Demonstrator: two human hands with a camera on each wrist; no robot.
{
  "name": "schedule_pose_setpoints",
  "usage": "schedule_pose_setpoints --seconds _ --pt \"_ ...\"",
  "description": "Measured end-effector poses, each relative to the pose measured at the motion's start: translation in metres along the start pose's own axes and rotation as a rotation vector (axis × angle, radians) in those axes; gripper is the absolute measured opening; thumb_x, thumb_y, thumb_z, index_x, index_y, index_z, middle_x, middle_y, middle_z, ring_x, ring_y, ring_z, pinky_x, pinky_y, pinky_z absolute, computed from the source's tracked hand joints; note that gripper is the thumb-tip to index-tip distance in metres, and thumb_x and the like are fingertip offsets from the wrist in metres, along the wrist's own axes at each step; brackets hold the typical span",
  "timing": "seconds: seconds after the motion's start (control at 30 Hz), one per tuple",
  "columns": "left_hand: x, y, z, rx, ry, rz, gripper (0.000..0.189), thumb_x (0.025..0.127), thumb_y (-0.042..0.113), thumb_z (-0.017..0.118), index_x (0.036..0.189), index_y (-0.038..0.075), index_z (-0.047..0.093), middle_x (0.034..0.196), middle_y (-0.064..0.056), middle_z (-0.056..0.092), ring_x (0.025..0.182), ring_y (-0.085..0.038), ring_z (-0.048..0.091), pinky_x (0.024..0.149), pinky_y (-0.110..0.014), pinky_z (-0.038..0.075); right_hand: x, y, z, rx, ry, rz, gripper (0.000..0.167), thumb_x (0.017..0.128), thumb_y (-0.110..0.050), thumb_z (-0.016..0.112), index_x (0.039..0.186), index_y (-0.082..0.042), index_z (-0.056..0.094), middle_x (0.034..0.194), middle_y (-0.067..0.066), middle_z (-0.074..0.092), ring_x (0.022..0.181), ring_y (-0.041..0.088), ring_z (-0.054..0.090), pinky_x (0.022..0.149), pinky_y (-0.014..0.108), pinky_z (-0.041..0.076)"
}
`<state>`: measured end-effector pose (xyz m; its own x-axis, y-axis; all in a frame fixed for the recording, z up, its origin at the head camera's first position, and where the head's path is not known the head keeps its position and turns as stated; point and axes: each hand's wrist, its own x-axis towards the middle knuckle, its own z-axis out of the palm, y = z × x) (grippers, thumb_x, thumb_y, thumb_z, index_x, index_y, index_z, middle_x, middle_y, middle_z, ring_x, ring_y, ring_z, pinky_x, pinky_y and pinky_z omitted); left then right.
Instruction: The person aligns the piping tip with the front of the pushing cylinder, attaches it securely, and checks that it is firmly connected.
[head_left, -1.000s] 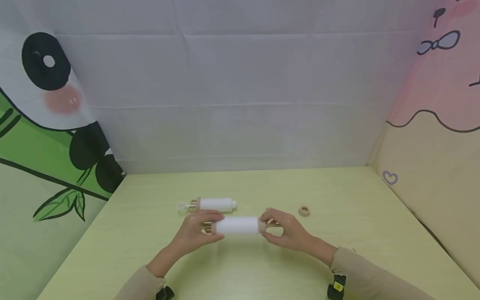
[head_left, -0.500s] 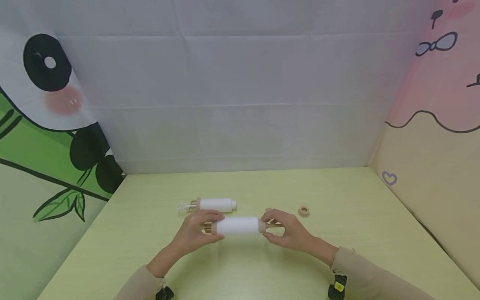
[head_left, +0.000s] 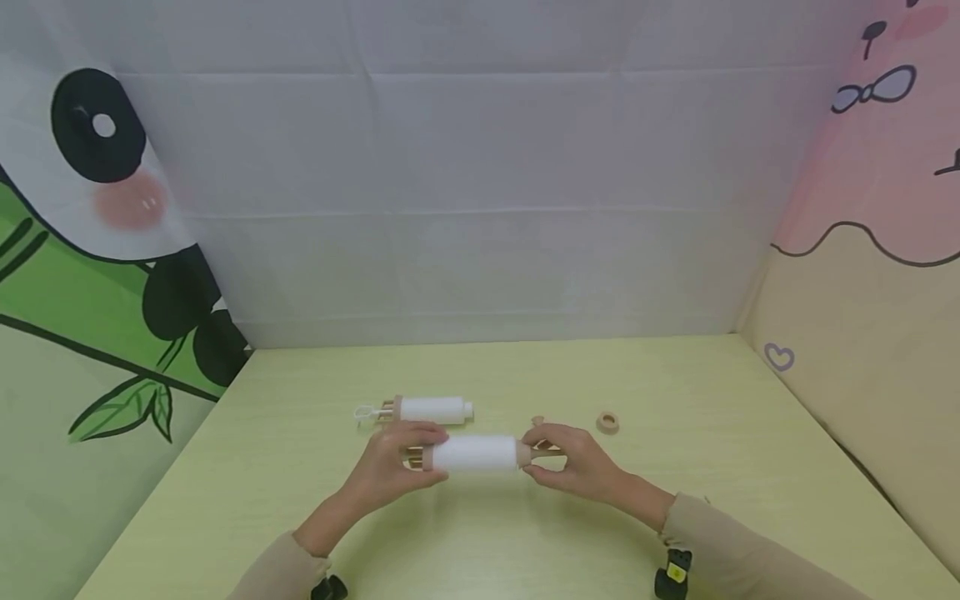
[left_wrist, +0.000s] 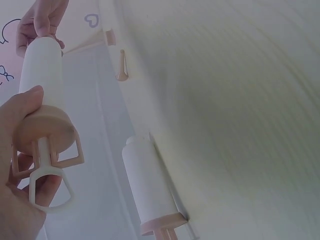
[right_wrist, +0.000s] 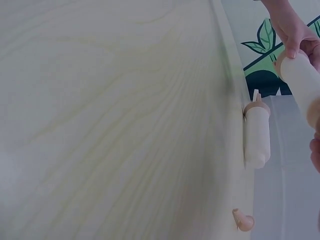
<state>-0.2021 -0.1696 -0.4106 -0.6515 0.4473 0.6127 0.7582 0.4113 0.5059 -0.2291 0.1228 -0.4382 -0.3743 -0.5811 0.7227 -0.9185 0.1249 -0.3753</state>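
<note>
Both hands hold a white icing syringe (head_left: 474,452) level above the table. My left hand (head_left: 393,457) grips its left end, thumb and fingers round the barrel by the beige cap (left_wrist: 45,131) with finger loops. A white ring handle (left_wrist: 49,192) sticks out past that cap in the left wrist view. My right hand (head_left: 576,460) pinches the beige collar (head_left: 523,452) at the other end, where a narrow beige tip (head_left: 546,452) points right; the fingers partly hide this end. In the right wrist view only a bit of the right hand (right_wrist: 316,150) shows.
Just behind lies a second white icing syringe (head_left: 435,409) on the table (head_left: 300,375). A small beige nozzle (left_wrist: 122,69) lies beyond the right hand, and a beige ring (head_left: 608,422) further right. Printed cloth walls (head_left: 480,167) stand at the back and sides.
</note>
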Motion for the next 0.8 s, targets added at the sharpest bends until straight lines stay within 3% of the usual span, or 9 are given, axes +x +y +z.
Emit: schedule_pose_setpoints --seconds 0.17,0.27,0.4,0.57,0.63,0.8 --pt "-0.001 0.000 0.002 0.094 0.022 0.044 0.041 0.054 0.005 0.084 0.091 0.001 0.068 0.096 -0.012 0.066 0.085 -0.024 0.061 0.065 -0.014 0.052 0.002 -0.007 0.001 0.029 0.002 0.063 0.030 0.071 0.003 0.072 0.098 -0.002 0.059 0.087 0.007 0.064 0.077 0.016 0.065 0.064 0.020 0.054" --pt "-0.002 0.000 0.003 0.102 0.032 0.050 0.041 0.053 0.005 0.085 0.091 0.001 0.068 0.096 -0.011 0.065 0.085 -0.024 0.060 0.065 -0.012 0.051 0.009 -0.019 -0.003 0.037 0.013 0.071 0.032 0.067 0.010 0.072 0.095 0.003 0.059 0.084 0.012 0.064 0.073 0.021 0.065 0.064 0.020 0.054" --pt "-0.004 0.000 0.003 0.070 0.031 0.041 0.040 0.054 0.003 0.084 0.091 0.001 0.068 0.096 -0.012 0.064 0.084 -0.023 0.059 0.061 -0.012 0.051 0.018 -0.035 -0.010 0.051 0.017 0.078 0.032 0.065 0.014 0.071 0.093 0.007 0.058 0.081 0.015 0.064 0.071 0.024 0.065 0.063 0.022 0.055" --pt "-0.002 -0.001 0.002 0.139 0.040 0.073 0.043 0.052 0.007 0.085 0.090 0.002 0.068 0.095 -0.010 0.066 0.085 -0.024 0.061 0.066 -0.017 0.053 0.018 -0.033 -0.008 0.057 0.022 0.091 0.031 0.066 0.013 0.071 0.094 0.006 0.058 0.084 0.015 0.063 0.073 0.025 0.065 0.062 0.028 0.056" --pt "-0.001 -0.001 0.000 0.140 0.029 0.055 0.043 0.052 0.007 0.085 0.091 0.002 0.068 0.096 -0.011 0.066 0.085 -0.025 0.061 0.065 -0.017 0.053 0.013 -0.025 -0.004 0.049 0.012 0.112 0.031 0.069 0.008 0.072 0.097 0.002 0.059 0.088 0.011 0.064 0.078 0.022 0.065 0.065 0.029 0.056" --pt "-0.002 0.004 -0.007 0.044 -0.028 -0.061 0.040 0.057 0.000 0.082 0.093 -0.003 0.066 0.098 -0.016 0.064 0.084 -0.030 0.062 0.060 -0.016 0.053 -0.001 -0.002 0.004 -0.010 -0.033 0.106 0.030 0.080 -0.012 0.069 0.108 -0.007 0.058 0.100 0.004 0.062 0.089 0.017 0.062 0.073 0.026 0.054"
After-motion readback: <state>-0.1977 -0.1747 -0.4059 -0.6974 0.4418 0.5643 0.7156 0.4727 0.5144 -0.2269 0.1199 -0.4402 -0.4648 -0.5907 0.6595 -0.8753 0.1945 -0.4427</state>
